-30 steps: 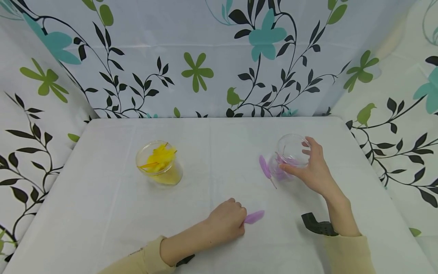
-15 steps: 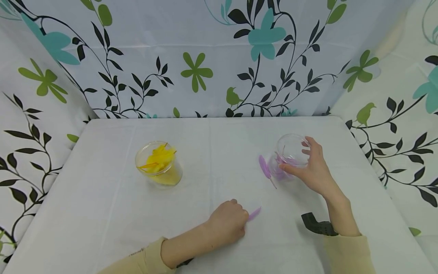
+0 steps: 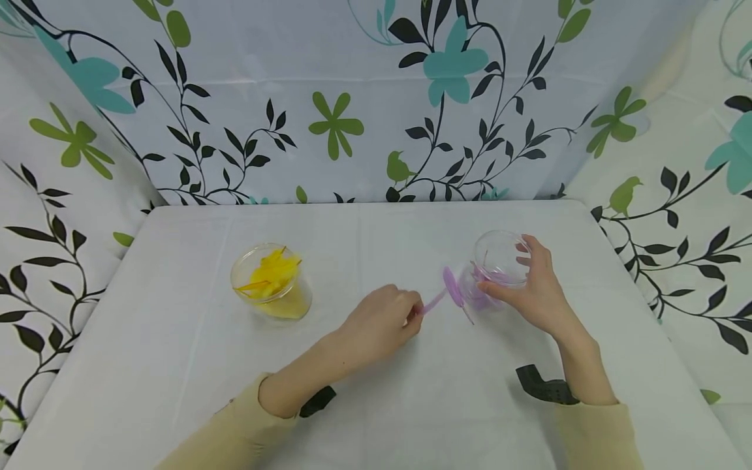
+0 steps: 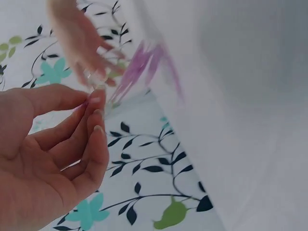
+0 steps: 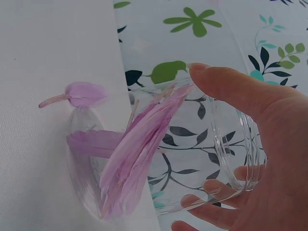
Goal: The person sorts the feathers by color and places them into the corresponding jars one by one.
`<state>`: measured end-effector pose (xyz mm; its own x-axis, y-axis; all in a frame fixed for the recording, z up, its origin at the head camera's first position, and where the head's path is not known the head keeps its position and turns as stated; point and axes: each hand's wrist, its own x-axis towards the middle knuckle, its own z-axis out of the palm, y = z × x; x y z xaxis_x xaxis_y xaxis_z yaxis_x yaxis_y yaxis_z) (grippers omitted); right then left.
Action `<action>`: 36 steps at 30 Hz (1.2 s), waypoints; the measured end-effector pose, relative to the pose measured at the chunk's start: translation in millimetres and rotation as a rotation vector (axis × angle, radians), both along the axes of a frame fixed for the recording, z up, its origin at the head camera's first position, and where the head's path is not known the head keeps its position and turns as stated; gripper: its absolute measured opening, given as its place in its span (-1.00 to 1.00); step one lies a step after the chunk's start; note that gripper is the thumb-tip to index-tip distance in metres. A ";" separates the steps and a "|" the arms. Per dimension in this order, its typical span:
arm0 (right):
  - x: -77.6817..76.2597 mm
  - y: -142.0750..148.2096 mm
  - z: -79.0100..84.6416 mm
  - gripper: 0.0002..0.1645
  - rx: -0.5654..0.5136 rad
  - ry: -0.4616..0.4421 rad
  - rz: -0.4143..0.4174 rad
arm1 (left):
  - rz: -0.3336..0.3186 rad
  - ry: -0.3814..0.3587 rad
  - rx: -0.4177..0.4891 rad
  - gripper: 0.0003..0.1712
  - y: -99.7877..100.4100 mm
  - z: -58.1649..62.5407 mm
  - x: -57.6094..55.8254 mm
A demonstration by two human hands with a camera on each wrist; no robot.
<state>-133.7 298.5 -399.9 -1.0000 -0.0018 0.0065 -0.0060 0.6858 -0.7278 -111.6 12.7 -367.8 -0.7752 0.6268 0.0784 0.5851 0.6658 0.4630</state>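
My left hand pinches a purple feather between thumb and fingertips, with the feather's free end pointing right. Just past that end, a second purple feather lies on the table against the left side of a clear cup. The right hand grips this cup around its rim, thumb on the near side and fingers on the far side. Several purple feathers stand slanted inside the cup in the right wrist view. In the left wrist view the held feather is mostly hidden by the fingers.
A second clear cup holding yellow feathers stands on the left of the white table. Patterned cloth hangs behind the table and along its sides. Each wrist wears a dark strap.
My left hand has picked the purple feather off the near part of the table and carried it forward, close to the cup. The right hand has stayed on the cup.
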 end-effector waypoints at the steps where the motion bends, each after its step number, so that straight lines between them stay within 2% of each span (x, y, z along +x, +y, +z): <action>1: 0.0 -0.1 0.2 0.37 0.001 0.002 0.000 | 0.019 0.009 0.016 -0.89 2.5 5.8 -4.8; 5: 0.1 -0.4 0.4 0.38 -0.011 0.003 0.001 | 0.056 0.049 0.073 -0.87 16.5 23.2 -25.5; 8: 0.1 -0.4 0.3 0.39 -0.023 0.000 0.003 | 0.058 0.056 0.059 -0.84 30.3 31.8 -40.2; 12: 0.1 -0.2 0.6 0.40 -0.026 -0.001 0.003 | 0.048 0.043 0.007 -0.81 49.1 37.4 -56.2; 16: -0.1 0.4 0.6 0.40 -0.026 0.007 0.003 | 0.035 0.033 -0.027 -0.81 65.8 37.0 -67.9; 26: -1.1 1.4 -3.1 0.39 -0.032 0.025 0.010 | 0.006 0.044 -0.054 -0.83 99.2 24.2 -82.1; 36: -2.4 2.4 -3.7 0.39 -0.026 0.029 0.014 | 0.008 0.025 -0.054 -0.78 107.4 14.6 -84.4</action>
